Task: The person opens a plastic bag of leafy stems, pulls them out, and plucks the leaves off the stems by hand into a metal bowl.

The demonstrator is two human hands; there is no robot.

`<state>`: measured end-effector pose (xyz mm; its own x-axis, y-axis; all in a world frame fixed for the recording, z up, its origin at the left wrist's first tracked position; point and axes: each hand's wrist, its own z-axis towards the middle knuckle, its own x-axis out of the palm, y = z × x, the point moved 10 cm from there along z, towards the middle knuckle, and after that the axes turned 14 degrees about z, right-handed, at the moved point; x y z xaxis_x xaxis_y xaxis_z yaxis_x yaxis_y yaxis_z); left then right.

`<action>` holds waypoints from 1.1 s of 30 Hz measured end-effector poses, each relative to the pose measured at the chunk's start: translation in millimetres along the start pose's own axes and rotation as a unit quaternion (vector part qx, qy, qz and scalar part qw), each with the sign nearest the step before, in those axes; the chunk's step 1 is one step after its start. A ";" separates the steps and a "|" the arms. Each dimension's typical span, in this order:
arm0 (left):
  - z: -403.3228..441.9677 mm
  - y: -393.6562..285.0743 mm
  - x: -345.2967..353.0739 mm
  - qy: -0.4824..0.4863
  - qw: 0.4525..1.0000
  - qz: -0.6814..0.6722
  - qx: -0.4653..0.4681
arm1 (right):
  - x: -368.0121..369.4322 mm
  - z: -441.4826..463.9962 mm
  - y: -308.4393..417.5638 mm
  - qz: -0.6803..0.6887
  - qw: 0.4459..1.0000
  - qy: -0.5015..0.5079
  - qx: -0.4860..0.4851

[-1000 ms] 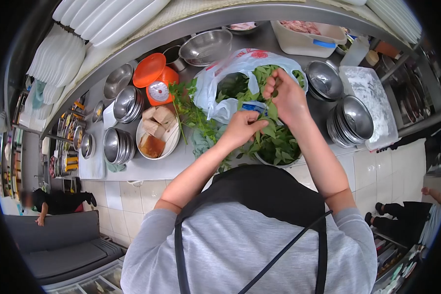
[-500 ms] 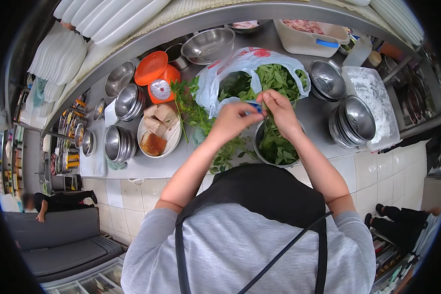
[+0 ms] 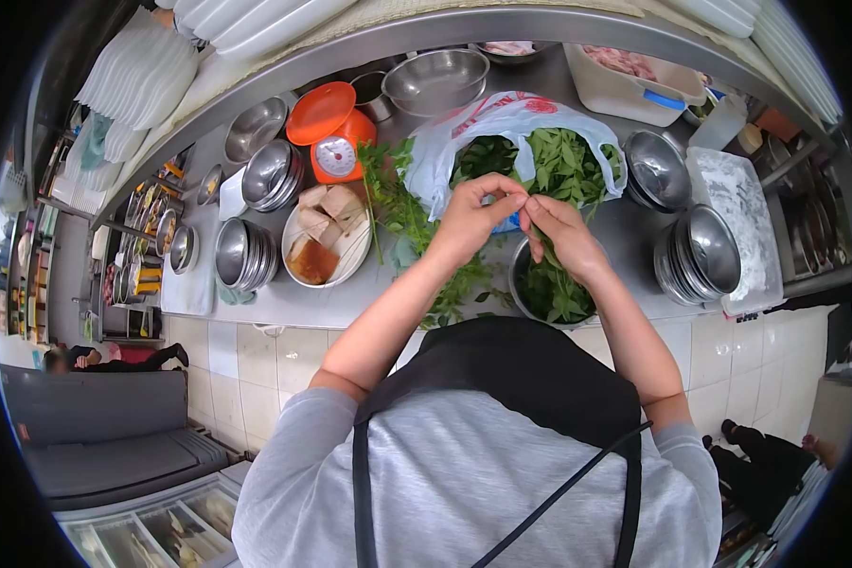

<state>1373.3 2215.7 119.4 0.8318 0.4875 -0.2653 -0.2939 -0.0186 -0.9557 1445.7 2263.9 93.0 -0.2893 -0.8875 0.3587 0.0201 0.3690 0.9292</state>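
My left hand (image 3: 475, 216) and my right hand (image 3: 563, 232) meet at the fingertips, in front of a white plastic bag (image 3: 433, 156) of green leaves (image 3: 566, 163). The left thumb and fingers are pinched together; whatever they hold is too small to name. Leafy stems hang from the closed fingers of the right hand, over a metal bowl (image 3: 589, 322) of leaves below. Loose green stems (image 3: 459, 293) lie left of the bowl. Something blue shows just behind the fingers.
An orange scale (image 3: 336, 156) and a plate of meat chunks (image 3: 350, 244) stand to the left. Stacked metal bowls (image 3: 246, 254) are on both sides. A white tub (image 3: 625, 93) of meat stands behind. A shelf (image 3: 464, 26) crosses above. Other people are at both sides.
The left hand has moved in to touch the right at the fingertips. The right hand, earlier over the bag, has come down with stems in it. The view has shifted slightly.
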 end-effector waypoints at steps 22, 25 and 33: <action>-43.0 58.1 -173.9 -0.334 0.929 -0.129 -0.093 | -29.4 -56.2 -35.2 -0.110 0.990 -0.022 0.084; -44.4 86.2 -147.1 -0.255 0.958 0.024 -0.130 | -49.7 -65.7 -32.0 -0.208 0.970 -0.088 0.086; -39.1 76.4 -220.0 -0.396 0.796 0.454 -0.062 | -45.6 -65.6 -24.6 -0.501 0.858 -0.109 -0.039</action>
<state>1186.2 2072.9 99.8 -0.2691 0.6200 -0.7370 -0.5152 -0.7392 -0.4338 1521.2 2277.2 59.7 -0.3704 -0.6721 -0.6412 -0.2816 -0.5765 0.7670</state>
